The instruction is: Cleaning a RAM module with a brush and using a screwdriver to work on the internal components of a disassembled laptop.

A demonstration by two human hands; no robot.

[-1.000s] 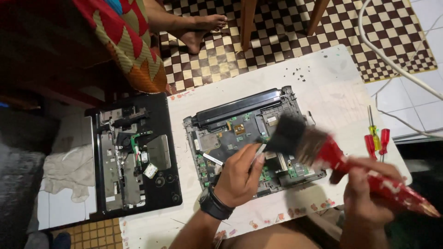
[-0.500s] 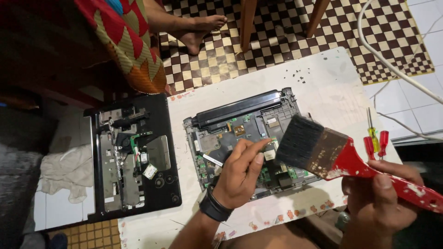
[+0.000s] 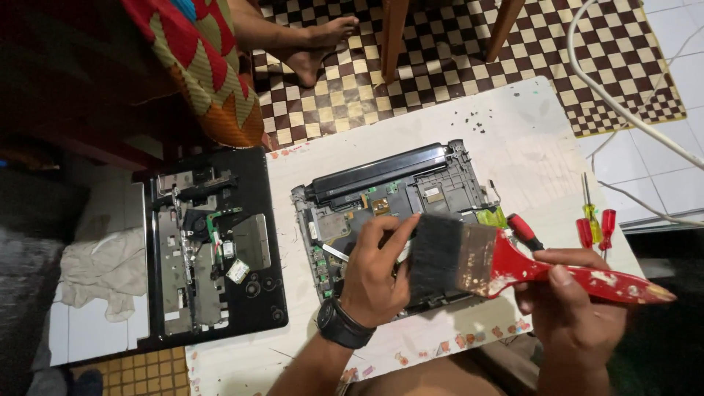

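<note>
An opened laptop base (image 3: 411, 192) with its circuit board bare lies on a white table (image 3: 528, 139). My left hand (image 3: 375, 270), with a black watch on the wrist, rests on the board, fingers pinched near a small part; what it pinches is hidden. My right hand (image 3: 572, 308) grips a wide paintbrush (image 3: 506, 265) by its red, paint-flecked handle. The black bristles hang just over the board's near right side, next to my left fingers.
A second dismantled black laptop shell (image 3: 213, 249) lies at the left, with a crumpled white cloth (image 3: 103, 271) beside it. Screwdrivers with red and yellow handles (image 3: 594, 224) lie at the table's right edge. Another person's bare foot (image 3: 315, 44) and chair legs stand beyond, on a checkered floor.
The brush has swung from pointing up and left to lying nearly level, with its bristles lower over the board. My left hand has stayed on the board.
</note>
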